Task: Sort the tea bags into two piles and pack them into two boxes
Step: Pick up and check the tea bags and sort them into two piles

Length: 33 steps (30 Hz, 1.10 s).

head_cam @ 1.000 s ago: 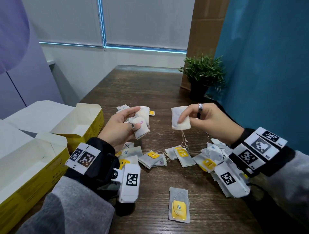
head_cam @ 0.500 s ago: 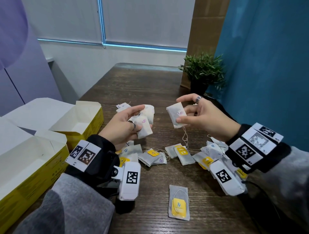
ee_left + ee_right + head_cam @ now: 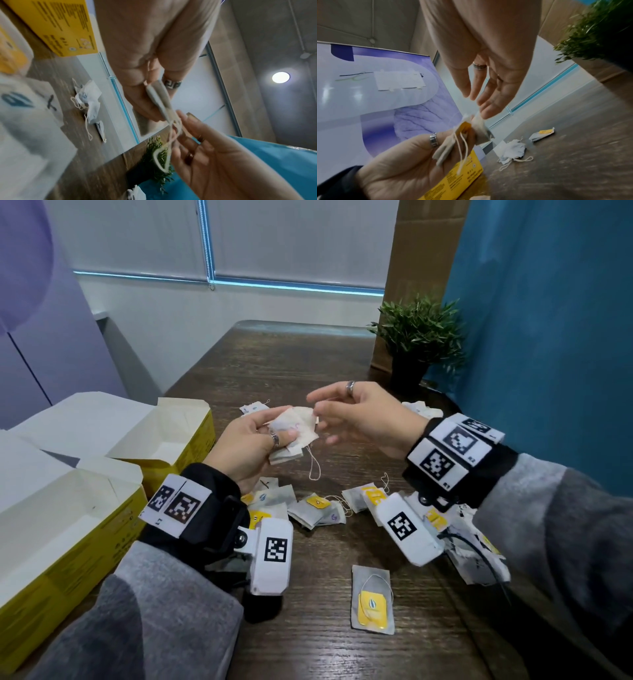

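left hand (image 3: pixel 253 445): grips a small stack of tea bags (image 3: pixel 294 433), likely gathering one kind as a pile. right hand (image 3: pixel 363 416): fingers straight and loose, tips touching the stack's near edge, holding nothing. loose tea bags (image 3: pixel 318 508): on the table (image 3: pixel 308 364) beneath both wrists. two boxes (image 3: pixel 164 436): open, outside the left hand, ready for packing.

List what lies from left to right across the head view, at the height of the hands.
Near yellow box → far yellow box → left hand → stack of tea bags it grips → right hand → potted plant, further back.
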Each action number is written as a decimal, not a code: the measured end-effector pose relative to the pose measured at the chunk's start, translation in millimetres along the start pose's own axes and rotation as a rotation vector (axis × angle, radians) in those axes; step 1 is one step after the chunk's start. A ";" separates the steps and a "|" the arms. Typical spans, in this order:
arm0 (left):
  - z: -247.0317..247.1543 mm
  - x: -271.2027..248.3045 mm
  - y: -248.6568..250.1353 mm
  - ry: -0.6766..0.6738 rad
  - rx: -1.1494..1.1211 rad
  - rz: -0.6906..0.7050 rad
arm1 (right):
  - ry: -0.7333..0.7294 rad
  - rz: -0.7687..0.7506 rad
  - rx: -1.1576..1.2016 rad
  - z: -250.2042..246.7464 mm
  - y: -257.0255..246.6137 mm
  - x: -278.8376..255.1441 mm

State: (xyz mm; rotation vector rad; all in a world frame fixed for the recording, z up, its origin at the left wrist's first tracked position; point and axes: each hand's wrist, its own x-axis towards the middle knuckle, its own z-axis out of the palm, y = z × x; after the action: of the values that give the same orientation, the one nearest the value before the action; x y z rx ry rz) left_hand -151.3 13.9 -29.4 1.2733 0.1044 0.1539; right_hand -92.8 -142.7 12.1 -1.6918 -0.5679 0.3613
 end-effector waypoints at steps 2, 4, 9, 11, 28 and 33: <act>-3.5 3.2 0.7 0.030 -0.056 0.017 | -0.012 0.032 -0.147 -7.6 3.0 -3.3; -7.5 6.6 2.6 0.058 -0.114 0.028 | -0.196 0.103 -0.394 -10.5 7.9 -10.4; -14.4 10.5 3.5 0.104 -0.163 0.029 | -0.554 0.114 -0.845 11.4 19.7 -21.9; -16.5 11.2 3.0 0.106 -0.192 0.006 | -0.619 0.024 -1.012 22.4 25.3 -20.1; -5.1 -3.9 5.3 0.000 -0.167 -0.118 | 0.080 -0.581 -0.737 -39.1 25.9 -46.4; -1.2 -5.0 6.3 -0.031 -0.097 -0.104 | 0.022 -0.533 -0.413 -40.2 21.4 -52.9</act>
State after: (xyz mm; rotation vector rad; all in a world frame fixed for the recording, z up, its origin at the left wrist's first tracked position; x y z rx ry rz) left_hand -156.8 16.0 -23.7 1.1707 0.1344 0.0489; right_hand -111.6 -207.8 -4.6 -1.8440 -1.1000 -0.1719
